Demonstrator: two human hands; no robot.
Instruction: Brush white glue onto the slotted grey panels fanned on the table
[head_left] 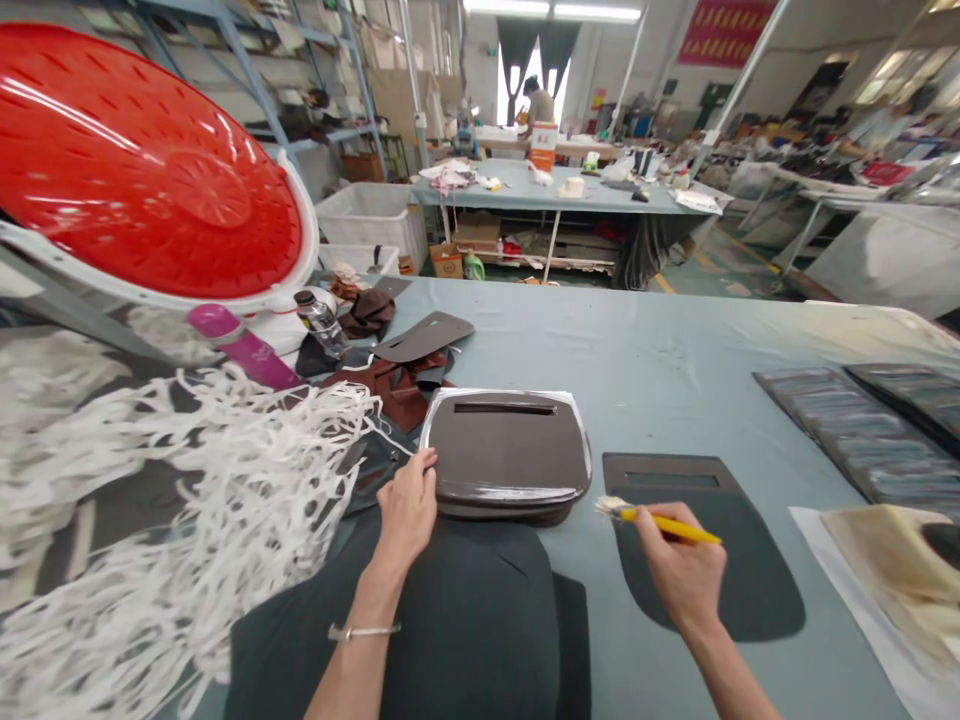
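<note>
A stack of dark brown leather-like panels (513,450) lies in front of me, its top panel slotted near the far edge. Whitish stuff, perhaps glue, lines its rim. My left hand (409,505) grips the stack's left edge with bent fingers; the thumb is hidden. Right of the stack, my right hand (681,565) is closed around a yellow-handled brush (684,527), its pale bristles pointing left. Beneath that hand a dark slotted panel (720,590) lies flat on the table. Large dark green-grey pieces (465,620) spread under my left forearm.
Tangled white strips (247,500) cover the left side, with a pink bottle (244,345) and a clear bottle (321,322) behind. A big red disc-shaped object (150,170) rises there. Rows of dark pieces (847,425) and a stained beige container (900,570) stand at right.
</note>
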